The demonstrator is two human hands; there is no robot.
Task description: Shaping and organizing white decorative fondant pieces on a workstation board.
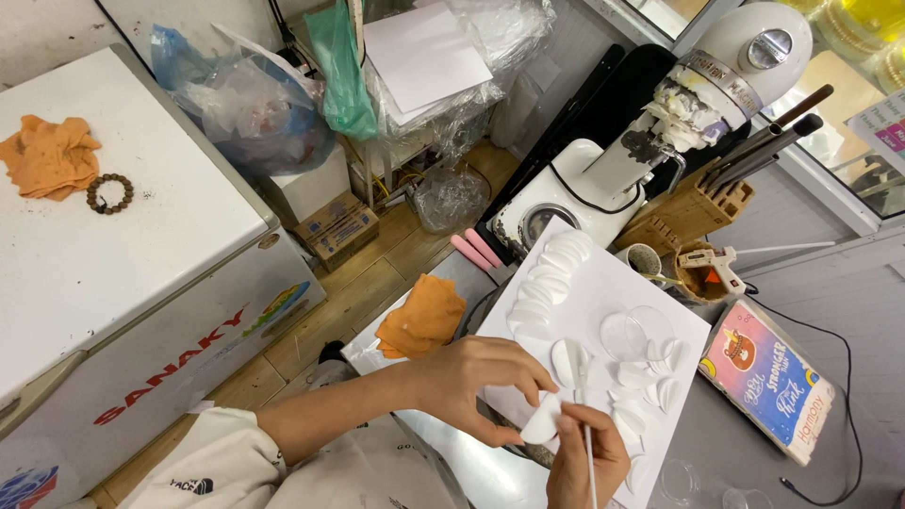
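Note:
My left hand [485,382] pinches a white petal-shaped piece [542,421] over the near edge of a white sheet [603,283]. My right hand [584,462] holds a thin white stick [589,457] upright, its tip against the same piece. Several more white petals [551,269] lie in a curved row along the sheet's left side, and others are scattered near its middle [650,386]. A clear round lid [636,332] rests on the sheet.
A white stand mixer [660,123], a wooden knife block [688,212] and a glue gun [712,259] stand beyond the sheet. An orange cloth [424,316] lies to the left, a colourful printed card [773,377] to the right. A white chest freezer [123,236] stands at the left.

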